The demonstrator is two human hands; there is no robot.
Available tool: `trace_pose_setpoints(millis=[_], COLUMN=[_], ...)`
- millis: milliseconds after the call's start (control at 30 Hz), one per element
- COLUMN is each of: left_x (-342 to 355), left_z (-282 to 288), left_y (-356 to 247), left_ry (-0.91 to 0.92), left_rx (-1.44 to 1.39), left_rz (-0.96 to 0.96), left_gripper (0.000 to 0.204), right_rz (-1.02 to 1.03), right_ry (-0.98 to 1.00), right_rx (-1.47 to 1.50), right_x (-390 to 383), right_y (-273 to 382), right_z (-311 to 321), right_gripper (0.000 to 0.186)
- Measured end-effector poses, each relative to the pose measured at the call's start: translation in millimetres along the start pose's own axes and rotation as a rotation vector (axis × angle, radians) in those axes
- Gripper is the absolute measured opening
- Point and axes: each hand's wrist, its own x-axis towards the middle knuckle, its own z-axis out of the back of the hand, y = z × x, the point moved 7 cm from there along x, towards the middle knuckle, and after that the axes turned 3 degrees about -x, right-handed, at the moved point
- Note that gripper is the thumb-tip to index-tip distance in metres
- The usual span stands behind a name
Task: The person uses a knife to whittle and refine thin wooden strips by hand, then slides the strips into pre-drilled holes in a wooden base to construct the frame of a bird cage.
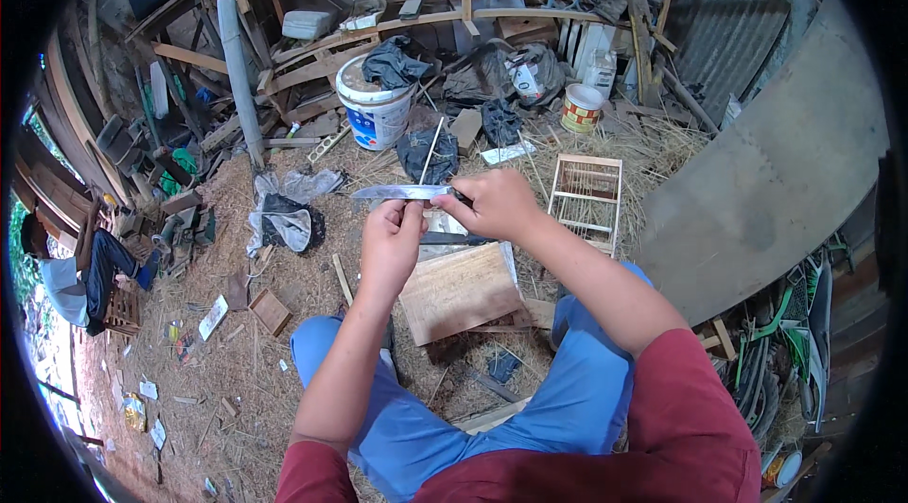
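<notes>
My right hand (504, 205) is closed around the dark handle of a knife (402, 192), whose blade points left. In my left hand (392, 243), thumb and fingers pinch a thin pale stick (431, 150) just below the blade. The stick rises away from me, and the blade crosses it near its lower end. Both hands are close together in front of me. Beneath them, between my knees, lies a flat wooden board (459, 290). My fingers hide the stick's lower end.
Past my right hand stands a small slatted wooden frame (588, 186). Farther off are a white bucket (375, 120) and a smaller yellow-and-red tub (581, 111). A large flat sheet (776, 163) leans at right. Another person (71, 276) sits at far left. Straw and scraps litter the ground.
</notes>
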Motion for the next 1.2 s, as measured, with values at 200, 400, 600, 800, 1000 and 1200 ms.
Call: trace_pose_setpoints(millis=[200, 400, 600, 800, 1000, 1200], left_x=[-6, -23, -12, 1, 0, -19], left_z=[-3, -22, -8, -8, -5, -26], left_y=[-10, -30, -6, -3, 3, -23], left_ry=[0.026, 0.104, 0.079, 0.051, 0.028, 0.118], left_rx=[-0.100, -0.123, -0.062, -0.082, -0.011, -0.118], left_rz=[0.009, -0.014, 0.013, 0.009, 0.044, 0.012], left_gripper=[0.018, 0.018, 0.020, 0.021, 0.022, 0.022], right_rz=[0.031, -0.620, -0.564, -0.142, -0.016, -0.540], right_ry=[0.013, -0.016, -0.045, 0.042, 0.047, 0.043], right_rx=[-0.033, 0.008, 0.246, 0.090, -0.009, -0.089], right_x=[11, -8, -4, 1, -1, 7], right_y=[-17, -156, -75, -20, -5, -116], right_z=[12, 27, 25, 6, 3, 38], right_gripper=[0.055, 0.063, 0.060, 0.055, 0.056, 0.060])
